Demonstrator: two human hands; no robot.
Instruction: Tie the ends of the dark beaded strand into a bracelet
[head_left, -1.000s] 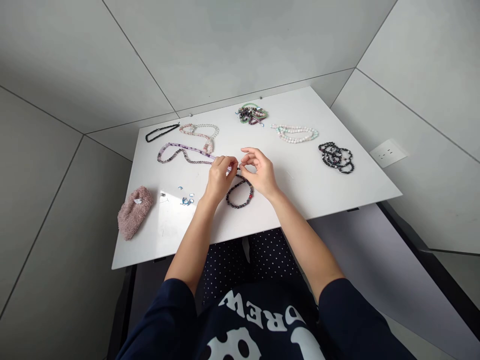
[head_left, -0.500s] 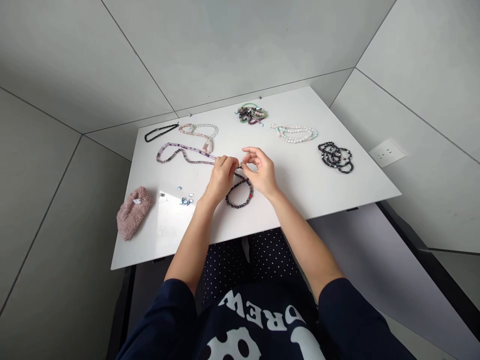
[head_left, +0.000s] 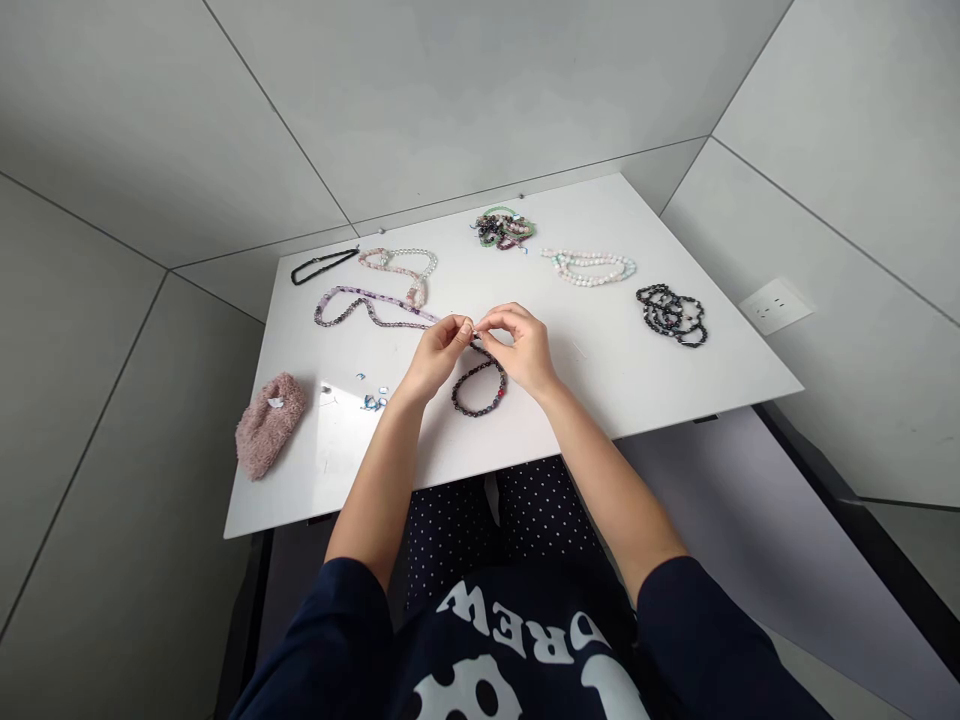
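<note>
A dark beaded strand (head_left: 477, 413) with a red bead lies in a loop on the white table (head_left: 600, 380), its upper end rising to my fingertips. My left hand (head_left: 439, 355) is closed in a pinch at that end, thumb against forefinger. Facing it, my right hand (head_left: 520, 348) also pinches there, the two sets of fingertips almost touching. The exact bit between them is too small to make out. Just beyond my left hand lies a long purple and grey beaded strand (head_left: 352, 292), whose near end reaches the fingers.
Farther back are a black strand (head_left: 324, 266), a pink and clear strand (head_left: 394, 268), a mixed bracelet pile (head_left: 504, 230) and a white strand (head_left: 589, 268). Black bracelets (head_left: 671, 315) lie right. Blue scraps (head_left: 373, 402) and a fuzzy pink pouch (head_left: 270, 425) are left.
My left hand has turned slightly, its thumb now extended toward the right hand. The right fingers have drawn closer together and moved a little left. The strand's loop stays put.
</note>
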